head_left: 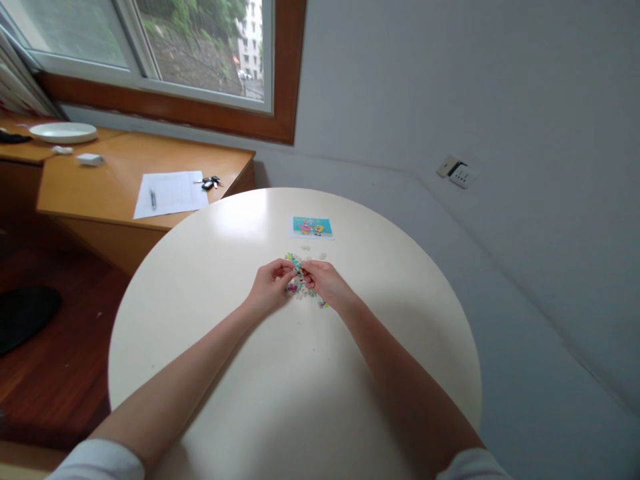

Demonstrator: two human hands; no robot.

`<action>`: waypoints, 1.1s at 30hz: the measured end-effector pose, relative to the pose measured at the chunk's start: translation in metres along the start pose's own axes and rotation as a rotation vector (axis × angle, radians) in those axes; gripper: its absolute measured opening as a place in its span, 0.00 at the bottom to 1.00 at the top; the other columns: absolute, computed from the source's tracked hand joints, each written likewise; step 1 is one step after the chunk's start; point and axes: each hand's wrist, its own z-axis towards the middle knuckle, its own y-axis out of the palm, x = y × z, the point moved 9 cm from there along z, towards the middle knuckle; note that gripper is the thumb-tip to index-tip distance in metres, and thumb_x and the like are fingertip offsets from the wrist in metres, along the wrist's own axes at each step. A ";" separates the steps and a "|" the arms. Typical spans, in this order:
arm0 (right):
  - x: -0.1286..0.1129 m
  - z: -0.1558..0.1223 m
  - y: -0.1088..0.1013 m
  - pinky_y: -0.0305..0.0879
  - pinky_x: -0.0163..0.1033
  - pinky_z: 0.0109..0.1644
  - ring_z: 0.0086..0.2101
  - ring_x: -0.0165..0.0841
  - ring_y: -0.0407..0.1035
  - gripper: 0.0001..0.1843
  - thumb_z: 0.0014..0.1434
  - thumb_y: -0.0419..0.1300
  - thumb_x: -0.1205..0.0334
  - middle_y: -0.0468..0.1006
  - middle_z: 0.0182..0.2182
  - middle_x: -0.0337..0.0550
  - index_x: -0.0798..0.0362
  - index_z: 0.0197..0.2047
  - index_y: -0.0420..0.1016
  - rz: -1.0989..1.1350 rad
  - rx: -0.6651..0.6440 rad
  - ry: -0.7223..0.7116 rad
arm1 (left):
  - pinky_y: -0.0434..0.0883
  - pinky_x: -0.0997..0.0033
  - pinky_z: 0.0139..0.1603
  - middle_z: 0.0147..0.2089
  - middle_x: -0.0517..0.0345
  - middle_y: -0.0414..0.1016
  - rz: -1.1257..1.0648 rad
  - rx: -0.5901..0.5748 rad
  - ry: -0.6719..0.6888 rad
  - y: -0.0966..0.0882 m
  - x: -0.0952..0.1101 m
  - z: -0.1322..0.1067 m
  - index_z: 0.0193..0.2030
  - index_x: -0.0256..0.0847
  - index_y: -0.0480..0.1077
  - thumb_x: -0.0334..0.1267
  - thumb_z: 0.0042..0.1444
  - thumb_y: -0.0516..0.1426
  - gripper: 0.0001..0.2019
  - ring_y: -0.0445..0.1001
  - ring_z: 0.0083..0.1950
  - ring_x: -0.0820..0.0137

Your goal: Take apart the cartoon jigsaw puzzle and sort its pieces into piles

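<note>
Small jigsaw puzzle pieces lie in a loose pile at the middle of the round white table, some colourful side up and some pale side up. My left hand is on the pile's left, thumb and fingers pinched at a small colourful puzzle piece. From the right, my right hand meets it, its fingertips also closed on a small piece, mostly hidden by the fingers. The two hands almost touch. Beyond them lies a teal picture card with pink and yellow cartoon figures.
The round white table stands by the wall. To its left, a wooden desk holds a paper sheet with a pen, keys, a small white box and a white plate. A wall socket is on the right.
</note>
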 end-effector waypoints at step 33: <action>-0.056 -0.036 -0.014 0.64 0.38 0.40 0.31 0.33 0.67 0.13 0.61 0.50 0.61 0.74 0.28 0.44 0.53 0.30 0.74 -1.084 0.215 -0.694 | 0.65 0.71 0.30 0.21 0.62 0.67 0.106 0.045 -0.109 -0.016 -0.012 0.009 0.27 0.38 0.70 0.36 0.41 0.55 0.06 0.65 0.25 0.73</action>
